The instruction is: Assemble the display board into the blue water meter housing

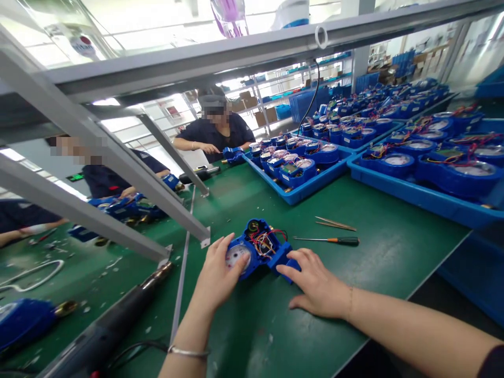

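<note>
A blue water meter [258, 251] lies on the green table in front of me, its housing open at the top with red, black and white wires showing inside. My left hand [220, 268] is wrapped round its dial end, thumb across the clear round dial [236, 256]. At the other end, the fingers of my right hand [315, 281] curl over a blue box-shaped cover [280, 258], the thumb held apart below. Beyond my right hand lie a screwdriver [343, 241] with a dark green handle and a pair of tweezers [334, 224].
Blue trays [293, 197] full of similar meters line the back and right. Slanting grey posts [157, 199] and a shelf beam [236, 52] frame the left and top. A dark tool [118, 315] with a metal nozzle lies at left. Two co-workers [218, 131] sit across.
</note>
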`<state>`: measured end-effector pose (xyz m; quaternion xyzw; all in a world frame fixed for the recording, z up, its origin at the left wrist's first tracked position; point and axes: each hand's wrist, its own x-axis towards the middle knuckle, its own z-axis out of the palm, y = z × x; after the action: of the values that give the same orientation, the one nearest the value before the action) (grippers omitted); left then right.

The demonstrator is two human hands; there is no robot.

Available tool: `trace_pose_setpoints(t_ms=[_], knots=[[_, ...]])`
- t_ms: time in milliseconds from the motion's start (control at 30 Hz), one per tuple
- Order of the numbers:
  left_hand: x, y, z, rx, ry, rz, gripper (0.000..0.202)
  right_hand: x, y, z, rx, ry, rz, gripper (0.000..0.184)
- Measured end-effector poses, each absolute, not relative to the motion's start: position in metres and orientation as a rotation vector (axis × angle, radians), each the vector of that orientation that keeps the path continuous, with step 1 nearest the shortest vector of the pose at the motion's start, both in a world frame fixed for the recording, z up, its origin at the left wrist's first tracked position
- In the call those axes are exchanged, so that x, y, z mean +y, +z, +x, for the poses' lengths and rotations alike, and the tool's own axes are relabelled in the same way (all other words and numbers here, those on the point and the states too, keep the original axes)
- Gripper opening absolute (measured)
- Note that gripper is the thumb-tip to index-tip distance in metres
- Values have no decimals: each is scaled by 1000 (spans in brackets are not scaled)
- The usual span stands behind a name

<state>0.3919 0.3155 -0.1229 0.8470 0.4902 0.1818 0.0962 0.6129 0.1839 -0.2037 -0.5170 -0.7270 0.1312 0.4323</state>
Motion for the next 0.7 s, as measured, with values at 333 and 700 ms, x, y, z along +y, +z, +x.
trace_pose_setpoints(t_ms=[333, 700], knots=[[307, -139, 373, 1387, 637, 2354, 75, 198, -218, 609, -2074, 177, -1417, 7], [297, -151, 371, 1328, 772, 2203, 77, 200, -211, 589, -1769, 313, -1584, 51]])
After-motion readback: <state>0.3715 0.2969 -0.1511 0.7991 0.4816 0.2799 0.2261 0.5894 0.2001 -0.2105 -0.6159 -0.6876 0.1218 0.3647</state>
